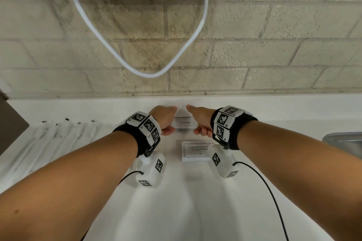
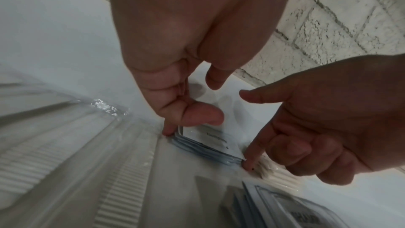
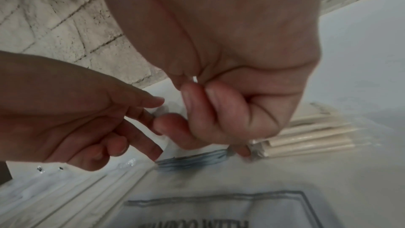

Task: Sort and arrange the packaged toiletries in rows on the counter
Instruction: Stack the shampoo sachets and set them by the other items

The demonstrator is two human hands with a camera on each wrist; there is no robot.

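A small stack of white toothpaste packets (image 1: 185, 122) (image 2: 217, 139) (image 3: 192, 159) lies near the back of the white counter (image 1: 195, 211). My left hand (image 1: 166, 121) (image 2: 186, 122) holds its left end, thumb on top and fingers down along the edge. My right hand (image 1: 199, 121) (image 3: 208, 136) holds the right end, with a fingertip at the near right corner, the forefinger stretched out and the other fingers curled. A stack of "shampoo with conditioner" packets (image 1: 197, 151) (image 3: 219, 211) lies just nearer to me.
Long clear-wrapped white items (image 1: 49, 137) (image 2: 65, 153) lie in a row at the left. A bundle of wrapped beige sticks (image 3: 306, 136) sits right of the toothpaste stack. A metal sink (image 1: 342, 139) is at the right edge. A white hose (image 1: 137, 68) hangs on the brick wall.
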